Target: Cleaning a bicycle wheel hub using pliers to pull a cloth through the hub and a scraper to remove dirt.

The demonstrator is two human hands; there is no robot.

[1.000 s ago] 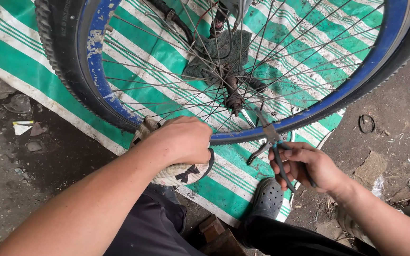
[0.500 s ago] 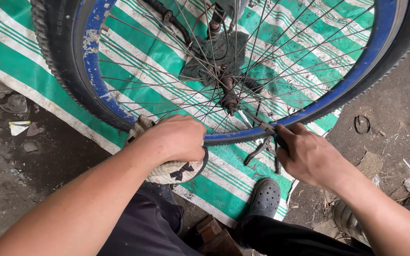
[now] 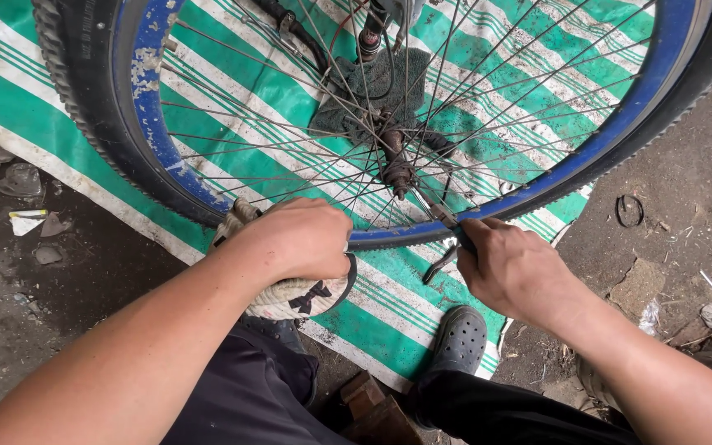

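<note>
We find the bicycle wheel (image 3: 372, 124) filling the upper frame, lying over a green striped tarp (image 3: 232, 107). The left hand (image 3: 298, 239) has its grip closed on the blue rim (image 3: 389, 237) at centre. The right hand (image 3: 512, 268) grips pliers (image 3: 442, 255) against that rim. The tyre (image 3: 92, 107) remains mounted; work appears unfinished.

Beside the left hand's grip (image 3: 302, 239), the rim (image 3: 146, 124) is blue painted metal, chipped and scuffed; the tyre (image 3: 76, 91) is matt black knobbly rubber. Above the right hand's grip (image 3: 512, 268), thin spokes (image 3: 488, 91) look like dull metal. The striped sheet (image 3: 389, 309) under both looks woven plastic.
</note>
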